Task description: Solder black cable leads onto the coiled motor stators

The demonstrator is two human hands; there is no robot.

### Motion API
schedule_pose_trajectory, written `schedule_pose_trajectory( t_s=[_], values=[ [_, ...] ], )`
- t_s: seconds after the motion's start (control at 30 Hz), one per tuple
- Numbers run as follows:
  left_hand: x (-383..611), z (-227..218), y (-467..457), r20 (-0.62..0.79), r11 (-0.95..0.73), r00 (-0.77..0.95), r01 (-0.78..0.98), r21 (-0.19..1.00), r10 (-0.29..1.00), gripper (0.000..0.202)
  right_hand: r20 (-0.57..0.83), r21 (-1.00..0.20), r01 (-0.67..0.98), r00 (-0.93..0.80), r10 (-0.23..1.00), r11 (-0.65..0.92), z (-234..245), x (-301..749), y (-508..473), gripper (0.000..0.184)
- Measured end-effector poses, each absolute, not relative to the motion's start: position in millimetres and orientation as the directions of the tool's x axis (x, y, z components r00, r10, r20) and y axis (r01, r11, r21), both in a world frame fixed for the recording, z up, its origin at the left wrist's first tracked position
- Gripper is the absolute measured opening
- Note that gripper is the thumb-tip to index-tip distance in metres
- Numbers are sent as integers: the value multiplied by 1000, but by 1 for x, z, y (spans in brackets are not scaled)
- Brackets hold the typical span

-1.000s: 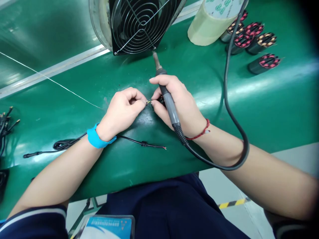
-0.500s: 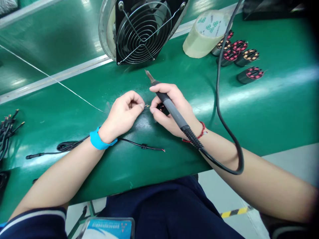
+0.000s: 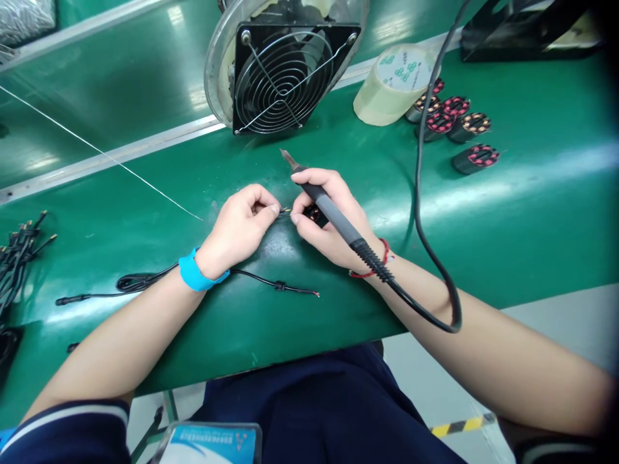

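Just below the fan (image 3: 283,93), as the head view showed, the left hand (image 3: 242,222) had thumb and forefinger pinched together on thin wires (image 3: 286,211) over the green bench (image 3: 483,225). The right hand (image 3: 355,216) gripped a soldering iron (image 3: 333,212), its tip angled up toward the fan, and cupped a dark wound core (image 3: 314,213); whether its fingertips touched the wires could not be told. A black cable (image 3: 258,277) lay nearer the body.

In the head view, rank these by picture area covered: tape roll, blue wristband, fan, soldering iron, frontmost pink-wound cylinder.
1. Fan
2. Tape roll
3. Soldering iron, cable excluded
4. Blue wristband and frontmost pink-wound cylinder: too alike to rank
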State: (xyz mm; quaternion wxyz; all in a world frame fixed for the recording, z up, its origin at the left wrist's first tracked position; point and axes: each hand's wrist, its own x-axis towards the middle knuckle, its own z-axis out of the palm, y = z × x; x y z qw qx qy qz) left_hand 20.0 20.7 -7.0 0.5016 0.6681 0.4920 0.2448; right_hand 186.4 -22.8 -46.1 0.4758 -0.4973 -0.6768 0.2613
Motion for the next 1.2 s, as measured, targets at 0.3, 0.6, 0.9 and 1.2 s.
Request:
schedule_pose_trajectory(
  t_s=[0.3,0.6,0.9,1.2],
  values=[
    [21,-10,23,-194,56,359,361,931,913,13,367,-824,446,-48,929,349,-49,186,-22,48],
    [20,-8,21,-165,98,334,209,973,928,28,378,-815,450,-66,923,366,-46,183,-22,47],
    [18,-8,19,-29,-80,441,226,971,897,21,368,-857,382,-18,930,346,-48,184,-20,49],
    [15,-12,23,98,-234,503,215,948,858,19,328,-909,257,-40,944,327,-50,187,-20,48]
  ],
)
